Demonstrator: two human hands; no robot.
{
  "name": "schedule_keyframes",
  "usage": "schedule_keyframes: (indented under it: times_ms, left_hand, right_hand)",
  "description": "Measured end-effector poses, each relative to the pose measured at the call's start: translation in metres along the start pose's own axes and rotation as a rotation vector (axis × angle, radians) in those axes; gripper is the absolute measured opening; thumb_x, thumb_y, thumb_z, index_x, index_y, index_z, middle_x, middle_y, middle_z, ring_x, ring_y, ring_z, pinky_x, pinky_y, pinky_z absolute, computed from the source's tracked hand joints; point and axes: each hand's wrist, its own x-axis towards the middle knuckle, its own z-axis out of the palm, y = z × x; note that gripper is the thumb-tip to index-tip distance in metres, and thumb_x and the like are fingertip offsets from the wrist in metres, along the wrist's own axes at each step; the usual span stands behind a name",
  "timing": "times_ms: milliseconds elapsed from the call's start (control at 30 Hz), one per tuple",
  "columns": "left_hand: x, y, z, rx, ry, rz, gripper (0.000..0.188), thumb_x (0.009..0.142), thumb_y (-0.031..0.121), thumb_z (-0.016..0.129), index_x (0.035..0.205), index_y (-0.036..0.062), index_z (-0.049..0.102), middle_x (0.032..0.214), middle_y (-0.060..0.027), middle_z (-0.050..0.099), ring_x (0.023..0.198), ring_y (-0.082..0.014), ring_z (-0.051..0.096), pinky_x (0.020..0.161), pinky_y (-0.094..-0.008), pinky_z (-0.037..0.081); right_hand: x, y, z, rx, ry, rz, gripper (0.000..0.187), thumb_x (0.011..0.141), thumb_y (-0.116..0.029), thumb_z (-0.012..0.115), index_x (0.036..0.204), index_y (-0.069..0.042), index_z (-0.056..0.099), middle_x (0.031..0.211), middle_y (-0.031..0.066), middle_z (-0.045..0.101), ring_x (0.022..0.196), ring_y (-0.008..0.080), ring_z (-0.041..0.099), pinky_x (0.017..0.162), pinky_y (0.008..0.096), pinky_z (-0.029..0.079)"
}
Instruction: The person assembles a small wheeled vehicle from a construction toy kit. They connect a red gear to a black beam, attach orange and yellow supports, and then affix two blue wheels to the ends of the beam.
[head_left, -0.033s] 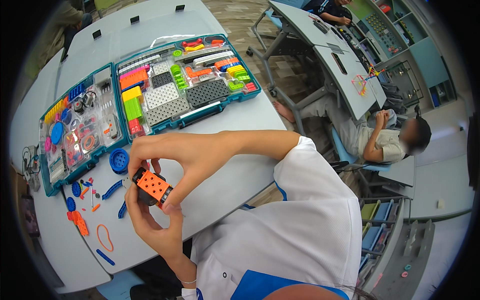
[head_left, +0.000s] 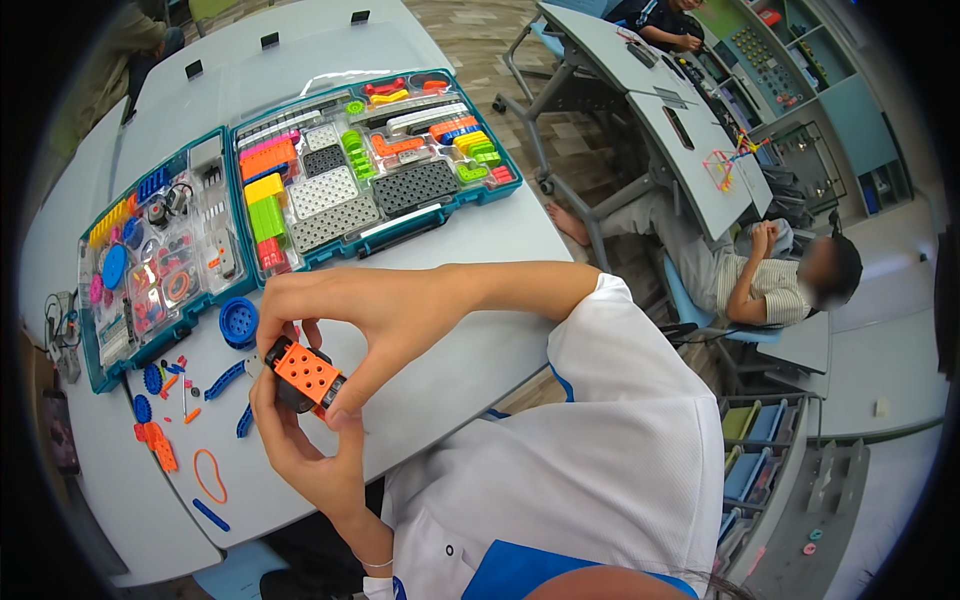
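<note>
Both of my hands hold a small building-kit assembly point(head_left: 306, 373), an orange perforated block with black parts at its ends and a rounded dark part beneath. My right hand point(head_left: 365, 310) arches over it from above, fingers curled at its far end and thumb at its near end. From below, my left hand point(head_left: 315, 465) grips it with the fingers along its left side and the thumb tip by the right thumb. The fingers partly hide its underside. Just left of the hands sits a blue wheel point(head_left: 238, 321). Blue curved pieces point(head_left: 224, 379) lie near the left fingers.
An open teal-edged kit case point(head_left: 440, 210) full of coloured parts lies beyond my hands. To the left are orange parts point(head_left: 158, 446), blue gears point(head_left: 152, 378), an orange rubber band point(head_left: 208, 475) and a blue bar point(head_left: 211, 514). A seated person point(head_left: 770, 275) is at the right.
</note>
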Motion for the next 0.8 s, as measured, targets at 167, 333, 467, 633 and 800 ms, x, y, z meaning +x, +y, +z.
schedule_keyframes:
  times_ms: [167,333,467,633,800]
  left_hand:
    - [0.004,-0.005,0.001,-0.05,-0.001,-0.021,0.069,0.08,0.021,0.079,0.136,-0.0063,0.05,0.128,-0.0147,0.054,0.118,-0.0261,0.057,0.103,-0.04,0.045]
    - [0.0,-0.004,-0.003,-0.072,-0.003,-0.037,0.072,0.078,0.022,0.081,0.136,-0.0067,0.05,0.128,-0.0143,0.055,0.118,-0.0258,0.058,0.102,-0.0393,0.045]
    - [-0.003,-0.002,-0.005,-0.059,0.044,-0.01,0.07,0.075,0.012,0.079,0.137,-0.0063,0.05,0.127,-0.0149,0.055,0.116,-0.026,0.06,0.102,-0.039,0.046]
    - [-0.003,-0.001,-0.01,-0.078,0.054,0.013,0.069,0.073,0.002,0.075,0.137,-0.0064,0.051,0.126,-0.016,0.056,0.115,-0.0258,0.061,0.101,-0.0385,0.046]
    - [-0.004,-0.004,-0.011,-0.088,0.043,-0.009,0.07,0.072,0.001,0.077,0.137,-0.007,0.05,0.123,-0.0147,0.057,0.114,-0.0255,0.061,0.1,-0.0384,0.047]
  right_hand:
    - [0.0,0.0,-0.005,-0.04,0.011,-0.017,0.068,0.07,-0.045,0.086,0.114,-0.001,0.059,0.112,0.0086,0.055,0.104,0.0229,0.055,0.085,0.0338,0.048]
    - [0.0,0.001,-0.002,-0.11,-0.009,-0.114,0.063,0.076,-0.034,0.085,0.121,-0.003,0.055,0.116,0.011,0.053,0.102,0.0244,0.057,0.086,0.0371,0.048]
    - [0.007,-0.006,0.004,-0.099,-0.015,-0.112,0.064,0.075,-0.036,0.086,0.121,-0.002,0.055,0.114,0.0119,0.053,0.103,0.026,0.056,0.087,0.0378,0.047]
    - [0.008,-0.01,0.012,-0.101,0.013,-0.118,0.064,0.075,-0.036,0.086,0.119,-0.001,0.055,0.112,0.0123,0.052,0.103,0.0266,0.055,0.086,0.0378,0.047]
    - [0.006,-0.008,0.014,-0.115,0.046,-0.103,0.063,0.074,-0.036,0.086,0.118,-0.001,0.055,0.11,0.0124,0.053,0.101,0.0271,0.057,0.085,0.0377,0.048]
